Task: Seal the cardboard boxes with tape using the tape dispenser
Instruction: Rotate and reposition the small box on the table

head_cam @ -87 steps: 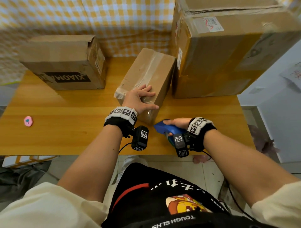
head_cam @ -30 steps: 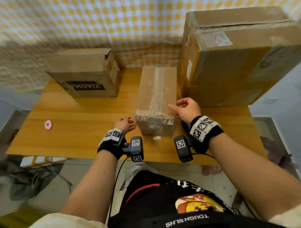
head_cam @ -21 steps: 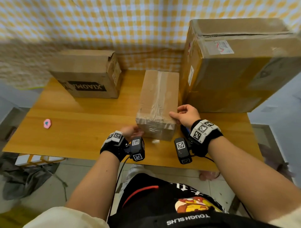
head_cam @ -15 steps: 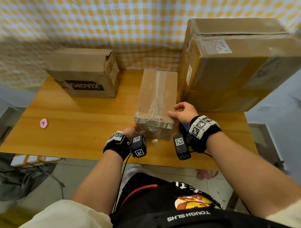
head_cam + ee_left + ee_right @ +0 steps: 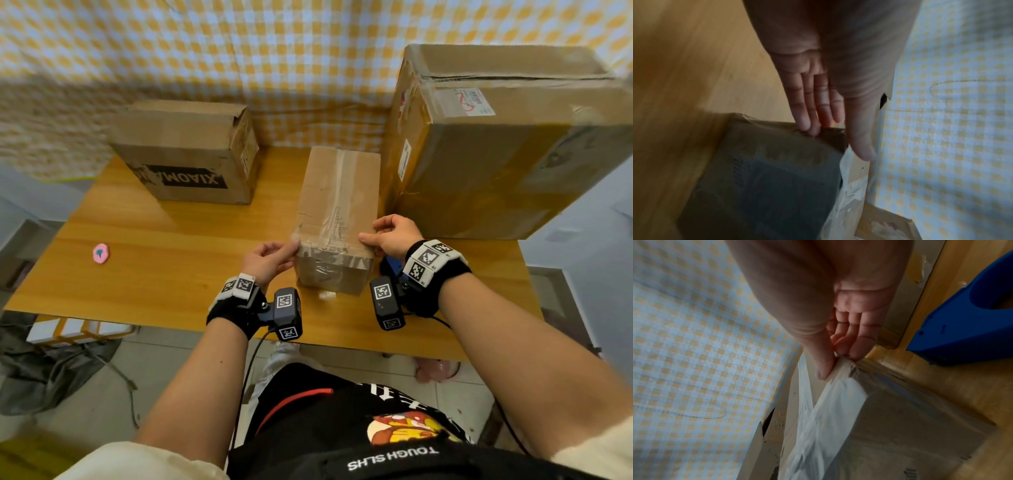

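The left hand (image 5: 265,262) pinches the near left top corner of the long narrow brown cardboard box with clear tape along its top (image 5: 337,219), thumb on top and fingers (image 5: 807,116) against the side. The right hand (image 5: 394,236) pinches the near right corner, thumb on the taped top edge. The box lies between both grips on the wooden tabletop (image 5: 164,267). The blue plastic tape dispenser (image 5: 970,318) rests on the tabletop just right of the right grip, untouched.
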